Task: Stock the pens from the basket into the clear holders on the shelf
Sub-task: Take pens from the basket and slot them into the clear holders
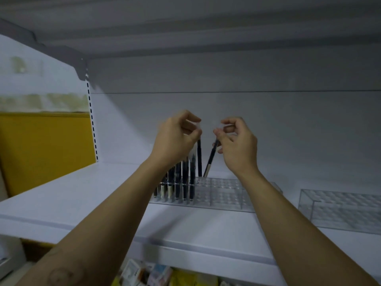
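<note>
Pens (181, 182) stood packed in the left end of the clear holder (224, 195) on the shelf (72, 203). With fingers curled, the left hand (175, 139) pinched an upright pen (199, 157) by its top and the right hand (239, 145) a tilted pen (210, 159), likely to steer both tips into free slots.

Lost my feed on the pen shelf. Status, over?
Left hand pinches upright pen, lower end at clear holder. Right hand pinches tilted pen, same holder. Left slots stocked, right slots empty. Nothing blocking.
</note>
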Action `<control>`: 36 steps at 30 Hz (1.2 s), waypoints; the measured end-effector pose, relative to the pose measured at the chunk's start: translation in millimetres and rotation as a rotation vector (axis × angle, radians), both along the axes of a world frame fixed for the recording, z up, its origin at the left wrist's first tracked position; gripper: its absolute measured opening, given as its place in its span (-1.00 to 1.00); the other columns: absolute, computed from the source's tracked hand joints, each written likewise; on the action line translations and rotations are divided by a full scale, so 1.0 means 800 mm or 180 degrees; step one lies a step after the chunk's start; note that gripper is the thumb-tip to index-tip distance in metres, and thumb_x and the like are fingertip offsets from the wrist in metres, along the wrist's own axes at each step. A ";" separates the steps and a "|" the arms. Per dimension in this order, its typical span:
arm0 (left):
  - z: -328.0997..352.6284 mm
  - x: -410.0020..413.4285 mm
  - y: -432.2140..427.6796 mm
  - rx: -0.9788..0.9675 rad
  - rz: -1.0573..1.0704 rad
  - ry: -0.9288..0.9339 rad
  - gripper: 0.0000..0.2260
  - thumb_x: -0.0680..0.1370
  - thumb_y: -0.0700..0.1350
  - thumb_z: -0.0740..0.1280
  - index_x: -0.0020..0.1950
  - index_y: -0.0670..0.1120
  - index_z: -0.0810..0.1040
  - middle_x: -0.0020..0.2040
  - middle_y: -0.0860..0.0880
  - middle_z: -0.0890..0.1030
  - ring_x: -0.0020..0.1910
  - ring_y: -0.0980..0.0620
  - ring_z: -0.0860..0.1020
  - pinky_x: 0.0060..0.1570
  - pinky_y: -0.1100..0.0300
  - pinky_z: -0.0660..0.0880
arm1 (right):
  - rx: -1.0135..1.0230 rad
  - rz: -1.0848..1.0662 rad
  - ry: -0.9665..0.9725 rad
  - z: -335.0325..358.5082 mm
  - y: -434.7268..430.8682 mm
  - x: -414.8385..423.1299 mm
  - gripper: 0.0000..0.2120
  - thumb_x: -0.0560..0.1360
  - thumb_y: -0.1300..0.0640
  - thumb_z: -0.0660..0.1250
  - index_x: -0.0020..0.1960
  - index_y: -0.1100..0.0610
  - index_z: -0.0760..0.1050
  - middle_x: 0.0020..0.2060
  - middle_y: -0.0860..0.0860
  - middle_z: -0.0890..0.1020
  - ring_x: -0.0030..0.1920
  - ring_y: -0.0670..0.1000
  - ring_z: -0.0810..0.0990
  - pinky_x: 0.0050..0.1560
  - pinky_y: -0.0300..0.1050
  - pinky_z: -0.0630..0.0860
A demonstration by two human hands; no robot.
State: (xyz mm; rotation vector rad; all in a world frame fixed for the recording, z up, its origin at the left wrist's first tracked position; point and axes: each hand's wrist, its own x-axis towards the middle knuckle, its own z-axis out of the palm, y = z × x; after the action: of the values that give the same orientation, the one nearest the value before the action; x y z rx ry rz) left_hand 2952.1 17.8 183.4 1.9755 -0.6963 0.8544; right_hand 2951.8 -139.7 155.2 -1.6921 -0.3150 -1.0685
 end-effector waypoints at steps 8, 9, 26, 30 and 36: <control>-0.002 0.010 -0.001 -0.0090 0.0182 0.0042 -0.89 0.54 -0.10 0.38 0.04 0.04 0.52 -0.16 0.16 0.60 -0.16 0.30 0.57 -0.27 0.46 0.44 | -0.0065 0.0016 0.0062 -0.011 -0.005 0.005 -0.83 0.49 0.15 0.42 0.04 0.04 0.48 -0.19 -0.12 0.53 -0.21 0.05 0.64 -0.27 -0.09 0.60; -0.002 0.011 -0.001 -0.0086 0.0185 0.0037 -0.88 0.53 -0.10 0.38 0.04 0.04 0.52 -0.17 0.16 0.60 -0.17 0.29 0.57 -0.29 0.46 0.44 | -0.0186 0.0014 0.0133 -0.013 -0.003 0.005 -0.83 0.49 0.14 0.42 0.04 0.03 0.49 -0.19 -0.13 0.54 -0.20 0.03 0.64 -0.22 -0.03 0.62; -0.011 0.005 0.000 0.0606 0.0407 0.0169 -0.94 0.53 -0.02 0.37 -0.02 0.06 0.54 -0.11 0.16 0.60 -0.03 0.14 0.57 0.11 0.05 0.53 | -0.1638 -0.0192 0.1104 -0.045 0.001 -0.021 -0.33 0.51 0.41 0.18 0.40 -0.24 0.21 -0.15 -0.02 0.61 -0.19 0.04 0.65 -0.16 0.03 0.63; -0.008 0.008 -0.003 0.1021 0.0477 0.0258 -0.87 0.53 -0.04 0.35 -0.21 0.13 0.48 -0.12 0.14 0.57 -0.03 0.08 0.56 0.13 -0.05 0.51 | -0.1593 -0.0159 0.1110 -0.047 0.000 -0.022 -0.32 0.50 0.42 0.17 0.41 -0.23 0.23 -0.18 -0.01 0.60 -0.20 0.04 0.65 -0.18 0.02 0.63; -0.012 0.004 -0.005 0.1348 0.0516 0.0060 -0.97 0.53 0.00 0.33 -0.08 0.12 0.50 -0.02 0.10 0.54 0.00 0.10 0.51 0.16 -0.05 0.47 | -0.1480 -0.0095 0.1170 -0.046 0.000 -0.023 -0.33 0.53 0.40 0.18 0.43 -0.24 0.23 -0.16 -0.02 0.60 -0.18 0.01 0.66 -0.19 -0.06 0.63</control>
State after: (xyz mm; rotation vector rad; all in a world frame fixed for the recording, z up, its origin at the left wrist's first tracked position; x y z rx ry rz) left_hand 2955.6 14.0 173.5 2.4420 -0.7609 0.8318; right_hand 2933.6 -139.6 118.2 -2.2720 -0.3153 -0.7141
